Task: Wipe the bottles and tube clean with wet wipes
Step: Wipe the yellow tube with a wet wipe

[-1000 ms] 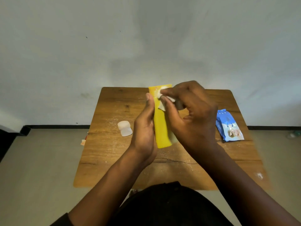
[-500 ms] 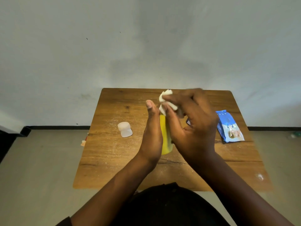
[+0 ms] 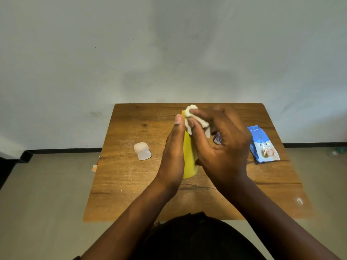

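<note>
You hold the yellow tube upright above the middle of the table, your left hand flat against its 9 o'clock side with fingers straight to brace it, while your right hand pinches a crumpled white wet wipe onto its top end, likely so the rub has something firm to push against. A small pale bottle lies well apart at 9 o'clock and the blue wipes pack at 3 o'clock near the table's edge, with bare wood at 6 o'clock giving room to set the tube down.
</note>
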Demonstrator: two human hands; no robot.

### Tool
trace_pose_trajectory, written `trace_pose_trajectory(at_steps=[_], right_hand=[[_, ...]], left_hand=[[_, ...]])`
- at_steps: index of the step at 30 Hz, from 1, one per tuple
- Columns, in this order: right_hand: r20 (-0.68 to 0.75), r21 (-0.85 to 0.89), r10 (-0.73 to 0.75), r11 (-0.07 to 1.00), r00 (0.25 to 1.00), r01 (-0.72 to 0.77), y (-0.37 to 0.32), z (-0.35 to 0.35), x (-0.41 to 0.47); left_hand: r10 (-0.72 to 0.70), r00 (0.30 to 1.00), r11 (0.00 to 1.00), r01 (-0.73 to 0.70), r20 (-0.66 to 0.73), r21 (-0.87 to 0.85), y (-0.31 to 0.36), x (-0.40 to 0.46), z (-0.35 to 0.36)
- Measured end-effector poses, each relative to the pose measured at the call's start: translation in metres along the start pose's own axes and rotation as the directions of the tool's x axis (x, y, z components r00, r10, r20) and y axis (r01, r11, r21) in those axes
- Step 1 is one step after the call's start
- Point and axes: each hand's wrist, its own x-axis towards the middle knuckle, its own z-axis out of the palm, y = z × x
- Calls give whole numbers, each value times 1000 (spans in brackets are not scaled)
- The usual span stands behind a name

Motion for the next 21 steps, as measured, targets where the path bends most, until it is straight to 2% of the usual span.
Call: trace_pose_trajectory(at_steps=[5,9,12,15,21], right_hand=[[138,-41,-64,997,988,71,1,2,-25],[86,-67,-61,996,994,66,8,-1,-1],[74,-75,-68,994,995,73,11,-3,11],[138,-96,-114,987,984,128,12,-5,-1],[204,-162,-158,968,966,192,16,-8,-2]], left_hand=[[-39,999,999,38,-33,-23,-2,6,-8],[7,1000,1000,-7,6,-31,-14,5,-3],[50,999,998,-51,13,31,-18,8,-2],[122,992,987,-120,-11,106,-19,9,-8],[91,996,965,-85,-11,250,-26,12,-10]])
